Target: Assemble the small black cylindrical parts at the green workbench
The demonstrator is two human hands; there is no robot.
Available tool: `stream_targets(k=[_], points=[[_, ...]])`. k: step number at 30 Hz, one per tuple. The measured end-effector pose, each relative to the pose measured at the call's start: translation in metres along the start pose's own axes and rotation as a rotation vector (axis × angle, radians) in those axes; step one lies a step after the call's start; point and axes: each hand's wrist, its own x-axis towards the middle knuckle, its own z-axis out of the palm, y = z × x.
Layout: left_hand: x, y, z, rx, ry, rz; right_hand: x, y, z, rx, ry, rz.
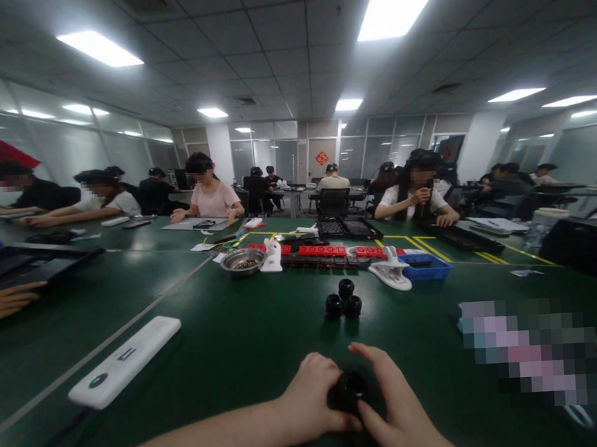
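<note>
A black round part with a hole in its top (354,382), shaped like a cable gland, is held low over the near middle of the table. My left hand (315,393) wraps its fingers and thumb round the part's left side. On the other side is my right hand (390,399), its thumb tip at the part's lower right edge and its index finger stretched out, apart from the part. Its remaining fingers are hidden. Beyond my hands, three similar black round parts (334,306) stand close together on the green table (245,360).
A white power strip (125,362) lies left, and a blurred-out item (525,352) right. Farther back are a metal bowl (243,261) of small pieces, red blocks (322,250), white clamps (392,270) and a blue bin (425,267). A co-worker's hand (7,302) reaches in at left.
</note>
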Motion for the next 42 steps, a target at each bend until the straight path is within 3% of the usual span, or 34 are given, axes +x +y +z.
stream_targets(k=[5,13,18,21,27,33,39,42], points=[[0.0,0.003,-0.002,0.013,-0.007,-0.003,0.003,-0.001,0.002,-0.042,0.033,0.108],[-0.001,0.003,-0.002,-0.012,0.023,-0.008,0.0,-0.002,0.004,0.027,-0.007,-0.008],[0.0,0.001,-0.001,0.001,0.016,0.003,0.005,0.001,0.003,-0.084,0.061,0.113],[0.001,0.002,0.0,0.021,0.012,-0.01,0.01,-0.004,-0.001,-0.138,-0.001,0.161],[0.001,0.004,-0.004,0.007,0.008,-0.004,0.01,-0.009,-0.006,-0.057,-0.125,0.091],[0.001,0.003,-0.002,0.008,0.007,-0.006,0.009,-0.006,-0.003,-0.053,-0.019,0.136],[0.0,0.003,0.0,0.012,0.01,-0.011,0.007,-0.011,-0.005,0.037,-0.09,0.003],[-0.001,0.003,-0.002,0.01,0.005,-0.003,0.005,-0.006,-0.004,0.027,-0.053,0.038]])
